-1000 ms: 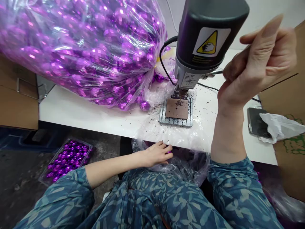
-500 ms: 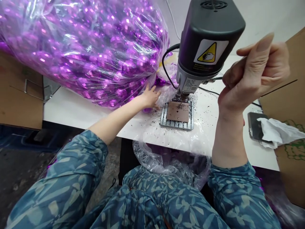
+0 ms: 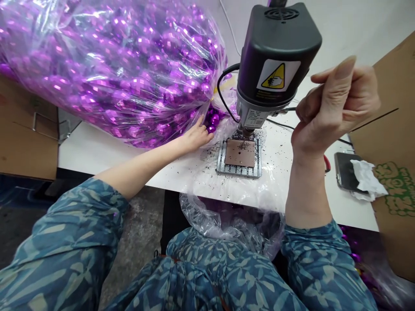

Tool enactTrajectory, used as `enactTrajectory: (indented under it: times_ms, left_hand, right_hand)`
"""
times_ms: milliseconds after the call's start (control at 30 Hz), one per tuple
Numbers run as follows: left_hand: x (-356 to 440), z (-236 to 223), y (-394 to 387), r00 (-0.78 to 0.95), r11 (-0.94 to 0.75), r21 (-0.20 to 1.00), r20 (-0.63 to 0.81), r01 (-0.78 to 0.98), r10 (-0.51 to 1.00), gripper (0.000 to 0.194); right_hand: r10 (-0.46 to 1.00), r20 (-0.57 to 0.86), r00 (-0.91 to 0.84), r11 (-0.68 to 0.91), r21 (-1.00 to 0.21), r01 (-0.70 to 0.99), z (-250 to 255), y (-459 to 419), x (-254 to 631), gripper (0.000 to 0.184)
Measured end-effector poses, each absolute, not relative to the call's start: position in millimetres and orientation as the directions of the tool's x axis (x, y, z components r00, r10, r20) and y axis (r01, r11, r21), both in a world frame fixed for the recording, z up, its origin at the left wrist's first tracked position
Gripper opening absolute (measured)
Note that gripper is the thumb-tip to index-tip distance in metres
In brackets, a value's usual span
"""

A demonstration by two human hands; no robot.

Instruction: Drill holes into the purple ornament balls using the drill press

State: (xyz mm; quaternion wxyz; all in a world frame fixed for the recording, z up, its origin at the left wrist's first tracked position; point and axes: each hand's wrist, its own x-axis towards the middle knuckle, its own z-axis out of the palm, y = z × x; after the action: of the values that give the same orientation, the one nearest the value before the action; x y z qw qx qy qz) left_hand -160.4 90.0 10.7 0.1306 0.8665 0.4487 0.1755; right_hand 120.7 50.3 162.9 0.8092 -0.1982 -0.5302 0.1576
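At the mouth of a clear plastic bag [image 3: 136, 77] full of shiny purple faceted balls, my left hand [image 3: 196, 137] reaches out with its fingers extended. Its fingertips are by a few loose purple balls [image 3: 213, 120]; whether they touch them I cannot tell. My right hand [image 3: 337, 103] is raised and closed round the lever of a drill press [image 3: 279, 52], the grip mostly hidden by my fingers. Under the drill chuck [image 3: 248, 131] lies a brown plate [image 3: 240, 156] with a small hole, on a slotted metal base [image 3: 238, 172]. No ball sits on the plate.
Dark shavings are strewn over the white table [image 3: 275, 168]. Clear plastic sheeting [image 3: 207, 216] hangs over its front edge. A phone [image 3: 344, 170] with crumpled tissue [image 3: 368, 177] lies at the right. Cardboard boxes [image 3: 29, 125] flank the table, and a black cable [image 3: 222, 93] loops beside the drill.
My left hand has shifted slightly left, its fingers less spread, and loose purple balls now show beside it. My right hand stays closed on the lever. The view has shifted slightly.
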Motion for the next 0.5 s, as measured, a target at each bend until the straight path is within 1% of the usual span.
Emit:
enactTrajectory:
  times_ms: [33,67,100,133,200,233,300,333,400,433,500]
  left_hand:
    - [-161.4,10.4,85.1,0.524,-0.56,0.44,0.213,0.702,0.825,0.014]
    - [-161.3,10.6,79.4,0.528,-0.566,0.47,0.225,0.677,0.819,0.018]
    - [-160.2,11.3,73.6,0.547,-0.581,0.469,0.224,0.665,0.807,0.022]
    - [-157.9,12.6,68.5,0.571,-0.599,0.437,0.211,0.671,0.794,0.025]
    - [-149.7,17.5,63.2,0.582,-0.6,0.315,0.16,0.735,0.797,0.03]
    - [-144.2,21.0,63.9,0.546,-0.561,0.249,0.133,0.789,0.827,0.03]
    - [-131.6,28.7,71.8,0.401,-0.408,0.147,0.075,0.901,0.913,0.029]
    - [-125.2,32.2,78.2,0.319,-0.321,0.108,0.041,0.941,0.947,0.036]
    - [-113.6,36.9,92.9,0.196,-0.194,0.047,-0.032,0.98,0.98,0.054]
    - [-109.1,37.7,99.9,0.161,-0.159,0.03,-0.063,0.987,0.985,0.06]
    - [-103.6,36.8,110.5,0.122,-0.119,0.043,-0.07,0.992,0.99,0.06]
  right_hand:
    - [0.469,0.793,0.389,0.868,-0.495,-0.037,162.4,49.8,121.0,0.046]
    - [0.471,0.79,0.392,0.865,-0.5,-0.033,162.0,49.2,121.2,0.046]
    - [0.474,0.787,0.394,0.864,-0.502,-0.035,161.7,48.7,121.3,0.046]
    - [0.476,0.785,0.397,0.864,-0.503,-0.04,161.7,48.2,121.2,0.045]
    - [0.476,0.781,0.404,0.865,-0.499,-0.056,161.9,47.4,120.9,0.044]
    - [0.479,0.777,0.409,0.864,-0.5,-0.061,162.1,47.1,120.6,0.043]
    - [0.485,0.766,0.422,0.858,-0.51,-0.061,162.5,46.6,120.4,0.044]
    - [0.49,0.759,0.429,0.854,-0.517,-0.06,162.7,46.4,120.4,0.045]
    - [0.499,0.751,0.432,0.845,-0.533,-0.048,162.6,46.1,120.7,0.046]
    - [0.5,0.753,0.428,0.843,-0.536,-0.041,162.4,46.0,121.0,0.046]
    - [0.495,0.769,0.404,0.848,-0.528,-0.034,161.8,46.1,121.7,0.045]
